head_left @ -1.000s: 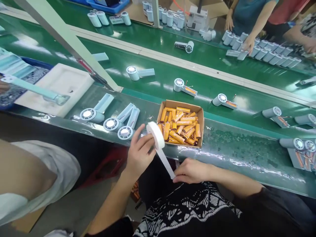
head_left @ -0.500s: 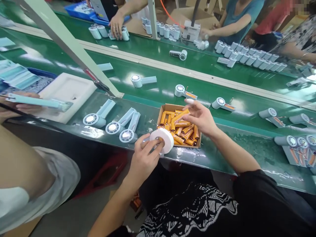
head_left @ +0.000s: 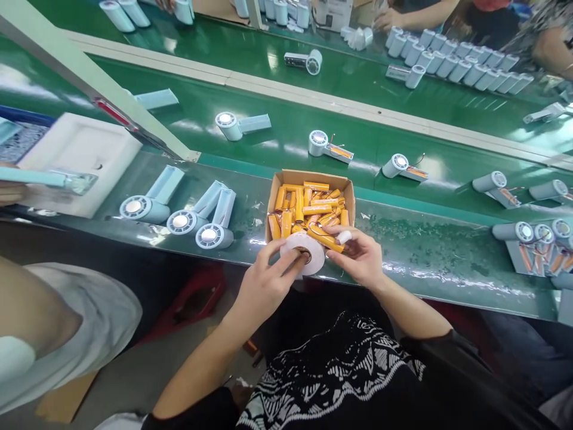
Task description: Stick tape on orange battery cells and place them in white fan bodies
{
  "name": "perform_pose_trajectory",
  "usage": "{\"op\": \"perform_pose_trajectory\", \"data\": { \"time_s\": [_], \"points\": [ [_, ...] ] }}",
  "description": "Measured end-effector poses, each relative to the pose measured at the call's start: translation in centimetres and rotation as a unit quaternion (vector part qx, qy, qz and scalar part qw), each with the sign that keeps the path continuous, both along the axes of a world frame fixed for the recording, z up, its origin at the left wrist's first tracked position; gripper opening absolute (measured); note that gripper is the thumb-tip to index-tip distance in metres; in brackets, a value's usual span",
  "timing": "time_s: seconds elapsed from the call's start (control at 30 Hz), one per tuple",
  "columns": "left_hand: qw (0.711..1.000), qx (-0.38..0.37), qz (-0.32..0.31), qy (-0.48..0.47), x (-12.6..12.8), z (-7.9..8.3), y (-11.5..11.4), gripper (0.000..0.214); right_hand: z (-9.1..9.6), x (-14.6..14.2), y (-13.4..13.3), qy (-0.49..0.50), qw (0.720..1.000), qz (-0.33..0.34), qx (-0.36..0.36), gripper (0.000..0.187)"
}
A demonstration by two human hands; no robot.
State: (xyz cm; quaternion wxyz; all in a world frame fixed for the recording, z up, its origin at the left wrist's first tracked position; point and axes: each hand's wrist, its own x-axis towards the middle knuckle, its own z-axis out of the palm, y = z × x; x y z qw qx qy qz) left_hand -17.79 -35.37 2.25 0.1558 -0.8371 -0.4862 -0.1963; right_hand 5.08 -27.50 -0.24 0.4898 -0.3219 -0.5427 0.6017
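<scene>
My left hand (head_left: 273, 272) grips a roll of white tape (head_left: 316, 258), with fingers pushed into its core. In my right hand (head_left: 362, 257) is an orange battery (head_left: 326, 237) with thin wires, pinched between thumb and fingers close to the roll's edge. A white wrap covers one fingertip of that hand. Whether the battery touches the tape I cannot tell. Just beyond both hands stands an open cardboard box (head_left: 351, 197), filled with several loose orange batteries (head_left: 320, 209).
Pale blue fan housings (head_left: 213, 236) lie left of the box. More housings, some with batteries (head_left: 405, 169), lie on the green conveyor (head_left: 277, 158). A slanted metal post (head_left: 111, 107) rises at left, near a white tray (head_left: 80, 143) and a co-worker's hand (head_left: 12, 192). Housings (head_left: 544, 239) cluster at right.
My right hand has come down from above the box toward the tape roll, now with a battery in its fingers. The view has tilted downward and shifted.
</scene>
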Motion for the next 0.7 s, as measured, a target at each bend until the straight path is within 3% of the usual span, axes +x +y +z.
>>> {"op": "perform_pose_trajectory", "data": {
  "time_s": [0.1,0.17,0.23,0.27,0.33,0.4,0.47,0.57,0.6,0.63,0.7],
  "points": [
    [0.998,0.022,-0.011,0.055,0.0,1.5,0.3,0.031,0.8,1.8,1.3,-0.015,0.995,0.071,-0.063,0.034],
    [0.995,0.03,-0.035,0.088,0.3,2.5,0.8,0.03,1.6,2.8,2.4,-0.078,0.984,0.142,-0.078,0.04],
    [0.993,0.037,-0.049,0.099,1.0,3.1,1.5,0.03,2.0,3.0,2.8,-0.116,0.976,0.163,-0.08,0.042],
    [0.994,0.043,-0.048,0.093,1.6,3.1,1.7,0.029,2.0,2.6,2.6,-0.105,0.982,0.134,-0.085,0.044],
    [0.996,0.057,-0.028,0.063,3.2,2.4,1.9,0.023,1.2,1.2,1.6,-0.03,0.995,0.01,-0.097,0.05],
    [0.998,0.064,-0.004,0.007,5.1,1.0,1.4,0.015,0.3,-0.1,0.5,0.054,0.988,-0.11,-0.099,0.052],
    [0.996,0.059,0.017,-0.067,6.9,-0.5,0.6,0.016,0.0,-0.2,0.4,0.083,0.981,-0.153,-0.085,0.048],
    [0.986,0.073,-0.008,-0.15,8.0,-1.7,0.5,0.011,1.2,2.8,3.6,0.091,0.972,-0.215,-0.009,0.037],
    [0.986,0.077,-0.015,-0.15,7.7,-1.7,1.0,0.016,1.7,4.1,5.2,0.121,0.957,-0.263,0.032,0.033],
    [0.988,0.067,-0.01,-0.137,6.9,-1.6,1.8,0.02,2.2,5.2,6.9,0.165,0.937,-0.301,0.067,0.03],
    [0.995,0.001,0.027,-0.099,4.3,-1.1,4.1,0.028,2.5,6.6,9.2,0.204,0.926,-0.305,0.084,0.034]
  ]
}}
